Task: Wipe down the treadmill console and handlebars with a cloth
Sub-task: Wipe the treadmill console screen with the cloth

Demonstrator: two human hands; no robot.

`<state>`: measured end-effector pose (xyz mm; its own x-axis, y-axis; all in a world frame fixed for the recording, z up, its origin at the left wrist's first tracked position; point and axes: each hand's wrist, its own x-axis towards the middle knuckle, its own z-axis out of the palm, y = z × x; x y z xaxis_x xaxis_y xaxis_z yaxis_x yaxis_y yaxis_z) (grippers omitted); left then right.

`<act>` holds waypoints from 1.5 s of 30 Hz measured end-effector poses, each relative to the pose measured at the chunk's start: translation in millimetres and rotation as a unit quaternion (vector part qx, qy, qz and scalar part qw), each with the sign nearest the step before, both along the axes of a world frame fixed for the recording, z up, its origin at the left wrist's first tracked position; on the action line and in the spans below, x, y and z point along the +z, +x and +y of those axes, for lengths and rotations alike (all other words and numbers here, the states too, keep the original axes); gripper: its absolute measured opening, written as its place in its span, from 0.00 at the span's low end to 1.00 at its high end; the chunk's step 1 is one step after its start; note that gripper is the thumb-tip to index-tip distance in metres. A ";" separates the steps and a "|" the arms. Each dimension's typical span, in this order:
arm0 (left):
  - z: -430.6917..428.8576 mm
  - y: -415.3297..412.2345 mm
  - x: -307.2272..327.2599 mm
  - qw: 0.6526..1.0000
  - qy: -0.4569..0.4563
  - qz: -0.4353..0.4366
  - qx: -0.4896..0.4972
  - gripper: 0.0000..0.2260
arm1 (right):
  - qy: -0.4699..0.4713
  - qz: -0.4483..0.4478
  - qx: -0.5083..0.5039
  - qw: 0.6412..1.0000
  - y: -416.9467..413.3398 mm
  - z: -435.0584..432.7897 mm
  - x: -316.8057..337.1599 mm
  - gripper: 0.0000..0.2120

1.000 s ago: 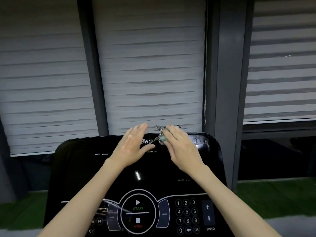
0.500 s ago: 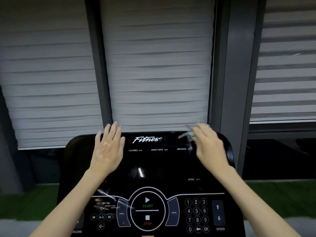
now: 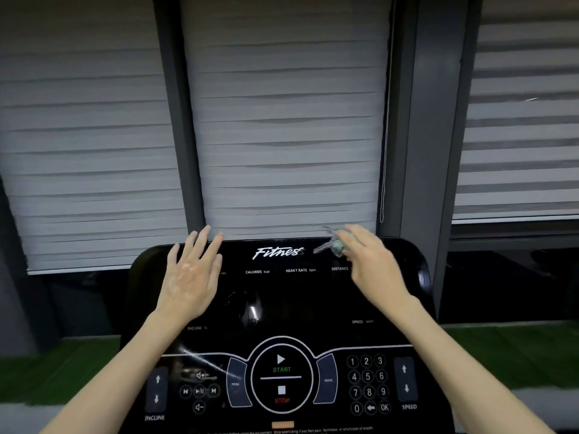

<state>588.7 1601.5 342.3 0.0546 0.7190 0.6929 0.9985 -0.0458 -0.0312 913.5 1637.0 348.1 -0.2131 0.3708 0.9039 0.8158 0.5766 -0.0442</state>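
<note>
Looking down on a glossy black treadmill console (image 3: 297, 305), both hands up near its top edge. On the upper left part, left hand (image 3: 191, 277) laid palm-down, fingers straight and slightly spread, holding nothing, fingertips reaching the top edge. Near the top right corner, right hand (image 3: 372, 267) stretched forward over a small bunched cloth (image 3: 336, 245) — a greenish wad with a checked fringe poking out to the left of the fingertips, touching the console just right of the white Fitness logo (image 3: 277, 252) and above the DISTANCE label (image 3: 339, 268). Fingers lying fairly straight on top of the cloth, pressing it to the surface rather than wrapped round it; blurred, so no telling more of the hold. Hands well apart, logo between them. Lower down, near the bottom edge: round START and STOP pad (image 3: 282, 375) in the middle, number keypad (image 3: 368, 383) to its right, SPEED arrows (image 3: 405, 379) by the right edge, INCLINE arrows (image 3: 157, 388) by the left edge. Behind the top edge, grey slatted blinds (image 3: 282, 120) between dark frame posts (image 3: 178, 120), with a thin cord (image 3: 384, 151) hanging above the right hand. Green flooring (image 3: 517, 349) past both sides of the console.
</note>
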 end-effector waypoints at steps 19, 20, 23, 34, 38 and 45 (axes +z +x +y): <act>-16.7 -76.2 -5.5 0.999 -0.008 -0.010 -0.037 0.24 | -0.040 -0.092 0.104 0.989 -212.1 -10.8 11.3 0.16; -16.4 -76.4 -6.7 0.999 -0.003 -0.009 -0.038 0.24 | -0.043 -0.099 0.108 0.988 -217.6 -11.1 12.0 0.17; -14.8 -78.3 -8.9 0.999 0.007 -0.014 -0.044 0.24 | -0.056 -0.092 0.112 0.988 -205.9 -11.6 13.1 0.19; -14.9 -86.9 -14.7 0.994 0.003 -0.051 -0.093 0.26 | -0.068 -0.048 0.008 0.996 -158.8 -18.0 15.4 0.15; -12.5 -90.3 -15.1 0.991 0.010 -0.059 -0.117 0.26 | -0.059 -0.092 0.053 0.993 -219.4 -14.8 13.9 0.21; -12.5 -102.6 -12.0 0.969 0.006 -0.141 -0.205 0.24 | -0.044 -0.131 0.087 0.987 -274.5 -21.9 12.1 0.25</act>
